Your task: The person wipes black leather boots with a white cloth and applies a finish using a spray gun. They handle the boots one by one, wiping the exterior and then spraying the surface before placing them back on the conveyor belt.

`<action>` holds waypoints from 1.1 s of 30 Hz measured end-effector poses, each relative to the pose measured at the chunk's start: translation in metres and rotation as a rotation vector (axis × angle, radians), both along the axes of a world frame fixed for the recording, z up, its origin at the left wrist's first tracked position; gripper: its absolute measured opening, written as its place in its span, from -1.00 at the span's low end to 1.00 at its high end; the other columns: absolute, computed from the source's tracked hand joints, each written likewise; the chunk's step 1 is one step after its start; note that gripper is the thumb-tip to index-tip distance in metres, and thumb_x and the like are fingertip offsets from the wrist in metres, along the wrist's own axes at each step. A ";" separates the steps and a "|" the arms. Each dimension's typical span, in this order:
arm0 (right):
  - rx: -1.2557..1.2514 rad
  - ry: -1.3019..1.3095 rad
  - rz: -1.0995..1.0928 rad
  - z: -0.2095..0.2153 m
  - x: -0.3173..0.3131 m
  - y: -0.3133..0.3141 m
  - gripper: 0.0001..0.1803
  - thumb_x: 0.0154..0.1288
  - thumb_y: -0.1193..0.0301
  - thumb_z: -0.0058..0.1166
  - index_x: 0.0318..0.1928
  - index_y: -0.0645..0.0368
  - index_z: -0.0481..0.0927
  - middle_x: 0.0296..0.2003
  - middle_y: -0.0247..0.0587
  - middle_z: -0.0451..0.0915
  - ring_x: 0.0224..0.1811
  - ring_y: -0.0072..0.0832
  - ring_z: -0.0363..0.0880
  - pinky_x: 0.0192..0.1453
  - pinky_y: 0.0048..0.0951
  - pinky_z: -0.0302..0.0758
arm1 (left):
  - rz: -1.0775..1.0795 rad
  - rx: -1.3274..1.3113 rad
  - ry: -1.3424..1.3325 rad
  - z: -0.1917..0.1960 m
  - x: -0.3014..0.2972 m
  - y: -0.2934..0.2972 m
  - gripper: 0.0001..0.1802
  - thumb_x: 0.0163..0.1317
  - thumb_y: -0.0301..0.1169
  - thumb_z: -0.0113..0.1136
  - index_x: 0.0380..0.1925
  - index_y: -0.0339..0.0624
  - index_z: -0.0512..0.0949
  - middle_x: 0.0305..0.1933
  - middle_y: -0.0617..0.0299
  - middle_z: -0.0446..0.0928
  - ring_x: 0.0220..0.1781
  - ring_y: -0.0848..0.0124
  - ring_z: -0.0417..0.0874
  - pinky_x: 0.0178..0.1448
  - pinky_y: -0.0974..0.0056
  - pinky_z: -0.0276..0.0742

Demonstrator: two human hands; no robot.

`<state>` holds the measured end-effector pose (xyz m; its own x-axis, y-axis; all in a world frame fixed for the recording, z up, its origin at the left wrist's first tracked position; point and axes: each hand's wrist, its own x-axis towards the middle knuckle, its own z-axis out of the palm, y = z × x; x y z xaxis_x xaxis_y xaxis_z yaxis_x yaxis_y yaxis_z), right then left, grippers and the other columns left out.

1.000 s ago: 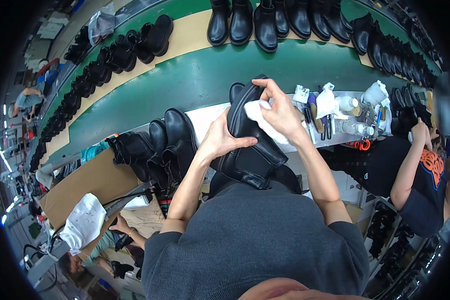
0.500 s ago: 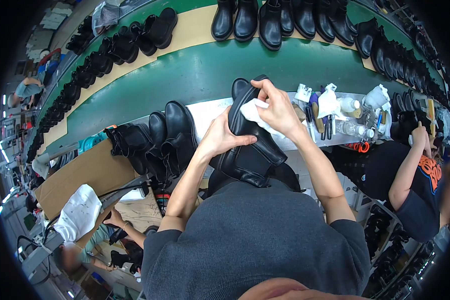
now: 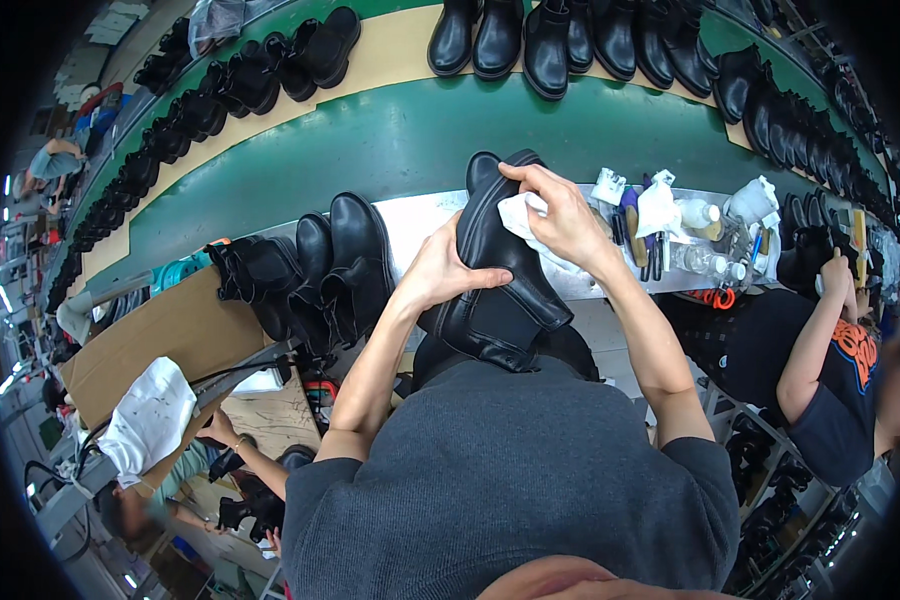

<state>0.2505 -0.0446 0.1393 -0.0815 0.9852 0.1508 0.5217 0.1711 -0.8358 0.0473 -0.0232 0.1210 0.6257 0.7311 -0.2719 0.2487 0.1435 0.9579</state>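
A black ankle boot is held tilted in front of me, its toe end pointing away and its open top toward my lap. My left hand grips it from the left, with the thumb across the shaft. On the right side, my right hand pinches a white cloth against the boot, its fingers near the sole edge by the toe. Behind the held boot, the toe of another black boot shows. To the left stand several black boots close together.
A green conveyor lined with black boots curves across the far side. Tools, bottles and white cloths crowd the metal ledge at right. A cardboard sheet leans at left. Co-workers sit at right and lower left.
My right hand has shifted slightly right with the white cloth, uncovering more of the boot's front. My left hand keeps its hold on the boot.
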 end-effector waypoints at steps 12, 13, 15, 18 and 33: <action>-0.075 -0.026 0.011 0.009 -0.009 -0.001 -0.51 0.04 0.63 0.11 0.07 0.35 0.47 -0.21 0.00 0.56 -0.19 -0.24 0.57 -0.14 -0.32 0.50 | 0.027 -0.001 -0.064 -0.001 -0.006 -0.002 -0.05 -0.28 -0.33 0.60 0.19 -0.36 0.35 0.05 0.01 0.57 0.09 0.28 0.58 0.24 0.25 0.44; -0.162 -0.057 0.000 0.017 -0.015 -0.006 -0.50 0.05 0.63 0.11 0.08 0.35 0.46 -0.23 -0.01 0.55 -0.20 -0.25 0.57 -0.15 -0.32 0.50 | 0.026 -0.004 -0.055 -0.002 -0.006 -0.002 -0.04 -0.28 -0.34 0.60 0.20 -0.36 0.35 0.05 0.01 0.57 0.10 0.27 0.58 0.24 0.25 0.43; -0.089 -0.064 -0.021 0.013 -0.017 -0.004 -0.50 0.03 0.66 0.12 0.08 0.31 0.50 -0.28 -0.07 0.53 -0.24 -0.30 0.54 -0.14 -0.37 0.48 | 0.016 -0.008 -0.039 -0.003 -0.006 0.000 -0.03 -0.29 -0.34 0.60 0.20 -0.36 0.35 0.05 0.01 0.57 0.10 0.27 0.58 0.24 0.24 0.43; 0.040 0.049 -0.014 -0.003 -0.008 0.006 -0.48 0.01 0.66 0.15 0.08 0.24 0.55 -0.34 -0.11 0.50 -0.29 -0.39 0.50 -0.15 -0.43 0.44 | 0.017 -0.031 -0.021 0.003 -0.007 -0.002 -0.04 -0.29 -0.32 0.60 0.20 -0.36 0.35 0.06 0.01 0.56 0.11 0.26 0.57 0.24 0.24 0.43; -0.261 0.116 -0.178 0.014 -0.013 -0.005 -0.30 -0.03 0.57 0.22 0.23 0.19 0.42 -0.17 -0.11 0.44 -0.21 -0.25 0.58 -0.12 -0.39 0.49 | 0.046 -0.008 -0.058 -0.003 -0.008 -0.003 0.00 -0.30 -0.33 0.60 0.24 -0.33 0.33 0.07 0.02 0.56 0.12 0.26 0.57 0.25 0.23 0.43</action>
